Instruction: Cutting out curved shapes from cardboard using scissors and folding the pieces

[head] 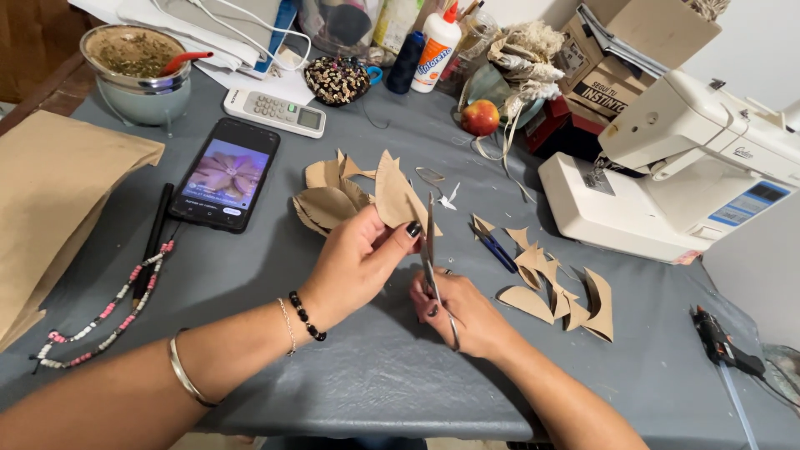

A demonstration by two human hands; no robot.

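Near the desk's (350, 383) front edge, the right hand (462, 308) is closed around the handles of a pair of slim silver metal scissors (432, 258), blades pointing away toward the far side. Just beside it, the left hand (354, 262) pinches a pointed, leaf-shaped piece of brown kraft paper (396, 196) between thumb and curled fingers (408, 232); the scissor blades stand right against that piece's lower edge.

The grey cloth in front of and between both wrists lies open. To the right of the right hand, a scatter of curved brown paper offcuts (554, 287) lies near a small blue-handled tool (498, 250). Further right, close to the right edge, rests a black glue gun (721, 342).

Behind the left hand sits a pile of cut brown paper petals (329, 200). Left of it lies a black smartphone (225, 175) with a lit screen, then a black pen (154, 237) and a beaded cord (108, 312), and a large brown paper bag (50, 200) at the left edge. A white sewing machine (692, 167) fills the far right corner; a red apple (480, 117) and a white remote control (275, 111) lie along the cluttered far edge.
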